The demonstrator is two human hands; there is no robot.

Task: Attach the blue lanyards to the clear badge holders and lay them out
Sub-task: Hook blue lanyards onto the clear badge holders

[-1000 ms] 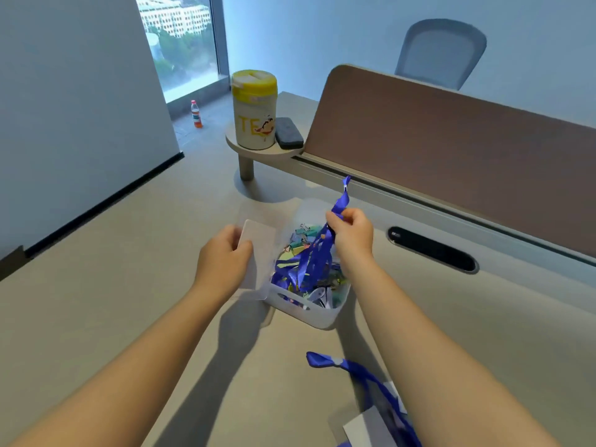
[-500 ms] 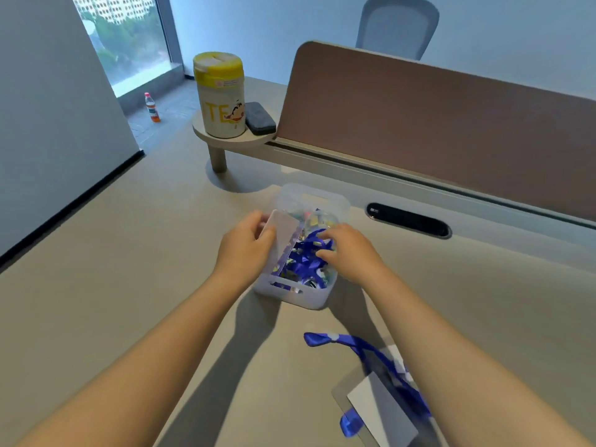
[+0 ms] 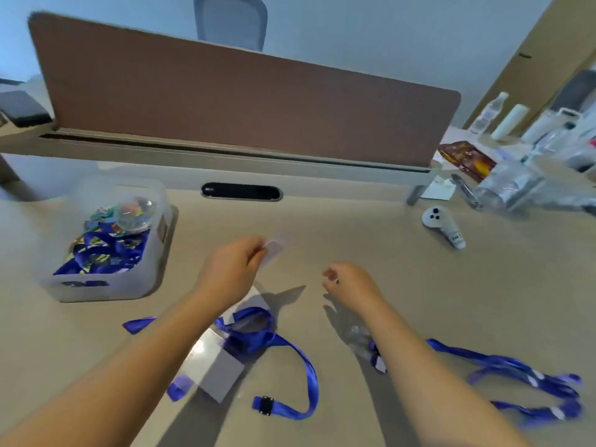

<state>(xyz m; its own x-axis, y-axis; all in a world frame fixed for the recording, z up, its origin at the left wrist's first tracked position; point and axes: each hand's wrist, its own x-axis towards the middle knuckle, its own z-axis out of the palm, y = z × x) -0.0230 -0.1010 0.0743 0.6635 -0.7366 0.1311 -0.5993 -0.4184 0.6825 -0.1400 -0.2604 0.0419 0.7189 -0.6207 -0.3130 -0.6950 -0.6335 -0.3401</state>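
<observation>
Now the left hand (image 3: 235, 269) pinches a clear badge holder (image 3: 274, 251) by one edge, fingers closed on it, raised over the bare middle of the counter (image 3: 419, 285); a second ago this same holder was held at the white storage bin (image 3: 106, 253), so it has come away from the bin toward the working space; the right hand (image 3: 351, 285), which was then gripping a blue lanyard over the bin, is loosely curled and holds nothing I can make out, though the frame is blurred; the bin, with its tangle of blue lanyards (image 3: 106, 256), sits well to the left; nearer the person, one assembled badge holder with lanyard (image 3: 245, 346) lies under the left forearm, and a loose blue lanyard (image 3: 522, 379) stretches away to the right of the right forearm, its clip end hidden by that arm; my reading is that the lanyard was dropped beside the right arm, so the next step is probably picking up its clip and hooking it to the held holder; one set looks finished, this one not yet joined.
</observation>
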